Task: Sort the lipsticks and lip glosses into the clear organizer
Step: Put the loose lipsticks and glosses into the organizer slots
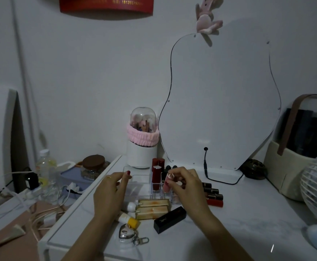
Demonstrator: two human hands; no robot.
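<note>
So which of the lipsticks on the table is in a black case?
The black square lipstick, lying nearest the camera with a gold logo; the others are red or gold.

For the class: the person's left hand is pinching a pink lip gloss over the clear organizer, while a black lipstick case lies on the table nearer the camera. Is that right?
Not quite. In the head view it is the right hand that pinches the pink lip gloss over the clear organizer; the left hand holds nothing. The black lipstick case does lie on the table nearer the camera.
</note>
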